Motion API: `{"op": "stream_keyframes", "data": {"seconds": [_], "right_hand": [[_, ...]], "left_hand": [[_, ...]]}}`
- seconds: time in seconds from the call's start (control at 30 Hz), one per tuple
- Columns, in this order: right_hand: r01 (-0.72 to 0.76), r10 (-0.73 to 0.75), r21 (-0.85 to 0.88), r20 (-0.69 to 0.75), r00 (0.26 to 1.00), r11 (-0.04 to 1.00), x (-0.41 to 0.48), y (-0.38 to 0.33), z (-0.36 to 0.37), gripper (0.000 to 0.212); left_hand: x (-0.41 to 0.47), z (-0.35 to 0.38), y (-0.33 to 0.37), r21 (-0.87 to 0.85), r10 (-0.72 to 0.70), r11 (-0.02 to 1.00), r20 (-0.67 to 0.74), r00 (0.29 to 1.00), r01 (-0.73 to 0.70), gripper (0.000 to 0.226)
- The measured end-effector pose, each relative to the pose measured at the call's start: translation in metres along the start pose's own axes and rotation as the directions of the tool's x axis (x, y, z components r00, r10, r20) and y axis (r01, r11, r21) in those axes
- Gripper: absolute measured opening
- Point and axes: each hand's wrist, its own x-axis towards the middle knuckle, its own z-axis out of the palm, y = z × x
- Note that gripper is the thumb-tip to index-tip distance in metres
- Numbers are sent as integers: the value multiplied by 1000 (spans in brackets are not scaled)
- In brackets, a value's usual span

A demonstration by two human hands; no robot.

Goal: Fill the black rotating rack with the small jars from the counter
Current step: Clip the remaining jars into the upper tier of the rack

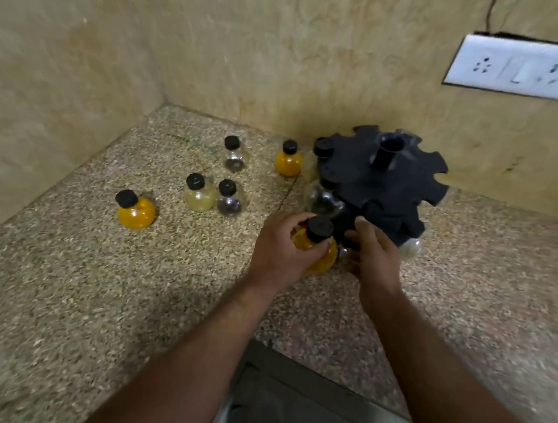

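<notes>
Left hand (278, 251) grips the held orange jar (318, 250), fingers and thumb curled round its bulb-shaped body just under the black cap. The jar is upright at the near-left edge of the black rack (361, 171). Right hand (377, 259) is just right of the jar, index tip touching the rack's lower disc. The other fingers are bent and partly hidden, so it's unclear whether they hold anything.

Rack: two stacked matte black discs with notched edges and a hollow centre tube (389, 150) standing up. It sits against the back wall (253, 53). Seated in it:
- pale jar (311, 166), left edge
- clear jar (323, 200), below that and directly behind the held jar
- low clear jar (411, 247), right side, mostly hidden

In the way: the back orange jar (288, 162) stands just beside the rack's left side, close to the pale jar.

Loose on the counter (55, 291), well left of the rack:
- far orange jar (136, 213)
- yellowish jar (199, 196), just beside the dark jar (228, 202)
- rear clear jar (234, 156), dark contents at the bottom

All the jars are round-bellied and transparent with short necks and black screw caps.

The counter is polished speckled stone, the walls mottled beige. A white socket plate (523, 68) is at upper right, with a thin cable (491, 13) running up from it.
</notes>
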Motion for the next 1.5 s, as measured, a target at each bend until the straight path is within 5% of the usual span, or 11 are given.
{"op": "stream_keyframes", "data": {"seconds": [0.13,0.23,0.43,0.9,1.3,1.5], "right_hand": [[-211,218,286,11,976,934,16,-23,-21,30],[-245,247,380,45,968,892,30,-35,-38,27],[-238,229,275,65,971,931,49,-48,-48,7],[-223,222,142,21,975,965,56,-43,-37,13],[-89,90,26,-29,996,996,32,-31,0,27],[-47,48,-91,6,999,995,21,-8,34,31]], "left_hand": [[8,11,32,-60,38,998,12,999,-37,41],[12,22,51,-86,70,994,25,997,-68,38],[34,42,63,-52,133,990,46,990,-131,47],[47,62,32,84,138,986,55,989,-142,53],[51,57,17,15,-26,1000,-94,995,27,53],[72,28,-13,-62,-185,982,-147,972,178,34]]}}
